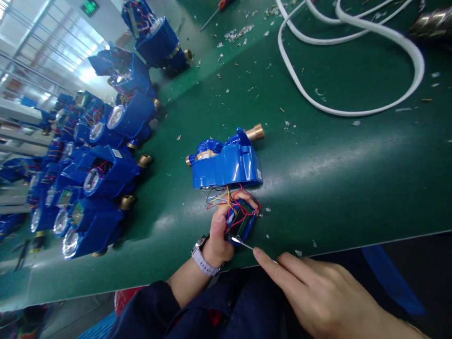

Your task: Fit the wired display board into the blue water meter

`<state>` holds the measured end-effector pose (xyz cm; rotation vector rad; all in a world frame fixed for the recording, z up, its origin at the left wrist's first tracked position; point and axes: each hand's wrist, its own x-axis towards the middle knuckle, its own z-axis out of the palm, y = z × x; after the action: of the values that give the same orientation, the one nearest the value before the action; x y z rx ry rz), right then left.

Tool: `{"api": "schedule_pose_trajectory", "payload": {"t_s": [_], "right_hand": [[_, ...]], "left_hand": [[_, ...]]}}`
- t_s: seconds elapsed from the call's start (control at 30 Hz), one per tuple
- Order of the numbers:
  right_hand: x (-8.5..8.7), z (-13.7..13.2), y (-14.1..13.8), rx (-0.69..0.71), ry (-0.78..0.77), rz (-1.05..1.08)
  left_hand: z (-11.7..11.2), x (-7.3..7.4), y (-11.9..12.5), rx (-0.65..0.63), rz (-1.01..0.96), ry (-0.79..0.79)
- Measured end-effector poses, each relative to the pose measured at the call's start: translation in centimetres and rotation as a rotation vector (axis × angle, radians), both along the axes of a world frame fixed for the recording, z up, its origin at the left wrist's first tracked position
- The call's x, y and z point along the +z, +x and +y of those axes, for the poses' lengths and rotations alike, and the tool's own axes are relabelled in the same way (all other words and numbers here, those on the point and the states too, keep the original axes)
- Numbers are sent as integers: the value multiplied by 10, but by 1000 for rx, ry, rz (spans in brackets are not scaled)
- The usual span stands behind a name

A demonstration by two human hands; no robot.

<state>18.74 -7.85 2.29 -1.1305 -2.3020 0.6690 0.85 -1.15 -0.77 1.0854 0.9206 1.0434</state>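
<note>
My left hand (218,238), with a watch on the wrist, is closed around a small blue circuit module (241,222) with a green display. Red, yellow and blue wires (226,197) run from it to a blue water meter (226,162) with brass ends lying on the green table just beyond. My right hand (319,292) pinches a thin metal tool (242,243) whose tip touches the module's near edge.
Several more blue meters (99,174) are crowded along the left of the green table (353,179). A white cable (388,47) loops at the far right. A red-handled screwdriver (217,10) and plastic shavings lie at the far edge.
</note>
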Motion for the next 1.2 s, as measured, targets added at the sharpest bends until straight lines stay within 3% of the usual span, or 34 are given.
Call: {"api": "schedule_pose_trajectory", "payload": {"t_s": [0.1, 0.27, 0.3, 0.4, 0.47, 0.53, 0.67, 0.7, 0.73, 0.87, 0.9, 0.97, 1.1, 1.13, 1.2], "right_hand": [[-1, -3, 0, 11, 91, -75], [-2, 0, -5, -31, -280, 217], [-3, 0, -5, -29, -250, 198], [-6, -1, -3, -17, 33, -2], [-7, -2, -2, 5, 105, -72], [-8, -2, -4, -8, -1, 25], [-13, -5, -14, -73, -432, 407], [-15, -6, -15, -78, -453, 440], [-19, -7, -16, -78, -409, 426], [-30, -11, -15, -66, 6, 140], [-30, -11, -14, -68, 36, 113], [-27, -11, -16, -78, -92, 198], [-18, -10, -25, -129, -566, 516], [-18, -10, -26, -140, -578, 538], [-20, -11, -27, -141, -432, 475]], "left_hand": [[-1, 1, 1, 7, 27, -9], [-1, 3, 1, 9, 12, -23], [0, 4, 2, 10, 8, -23], [0, 4, 2, 10, -3, -21], [1, 3, 2, 19, -10, -29], [1, 3, 2, 36, -22, -40], [1, 2, 4, 55, -58, -34], [1, 2, 4, 59, -65, -19], [1, 1, 4, 62, -67, -4], [1, 0, 4, 67, -50, 23], [1, 0, 4, 64, -49, 15], [1, 0, 4, 67, -54, -2], [2, 0, 6, 116, -63, -14], [2, 0, 6, 130, -63, -21], [2, 1, 8, 153, -59, -39]]}}
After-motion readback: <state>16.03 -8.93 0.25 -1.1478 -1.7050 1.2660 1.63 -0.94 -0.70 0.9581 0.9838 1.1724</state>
